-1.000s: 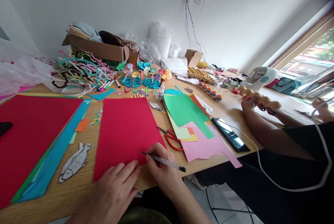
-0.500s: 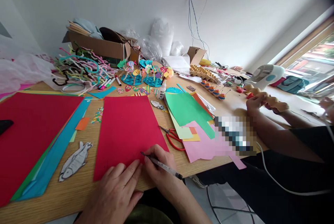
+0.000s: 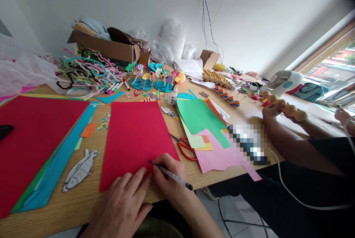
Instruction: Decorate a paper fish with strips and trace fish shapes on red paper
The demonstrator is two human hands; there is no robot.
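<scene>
A sheet of red paper [image 3: 135,131] lies on the table in front of me. My left hand [image 3: 124,197] rests flat on its lower edge, fingers stretched out. In my right hand [image 3: 169,177] is a pen [image 3: 177,181], pinched between thumb and fingers, its tip at the lower part of the sheet. To the left lies a grey paper fish [image 3: 80,170] with drawn outlines. Red-handled scissors [image 3: 186,149] lie just right of the sheet, partly tucked beside green paper [image 3: 199,116] and pink paper [image 3: 216,156].
Stacked coloured sheets [image 3: 36,138] fill the left side. Pipe cleaners [image 3: 85,70], a glue bottle [image 3: 173,95] and small paper fish models [image 3: 155,77] stand farther back. At the right, a co-worker's hand [image 3: 273,110] holds a piece of egg carton [image 3: 291,110] near a white fan [image 3: 284,82].
My right hand's pen has shifted slightly left along the bottom of the red sheet. My left hand has slid slightly right. The view has tilted a little.
</scene>
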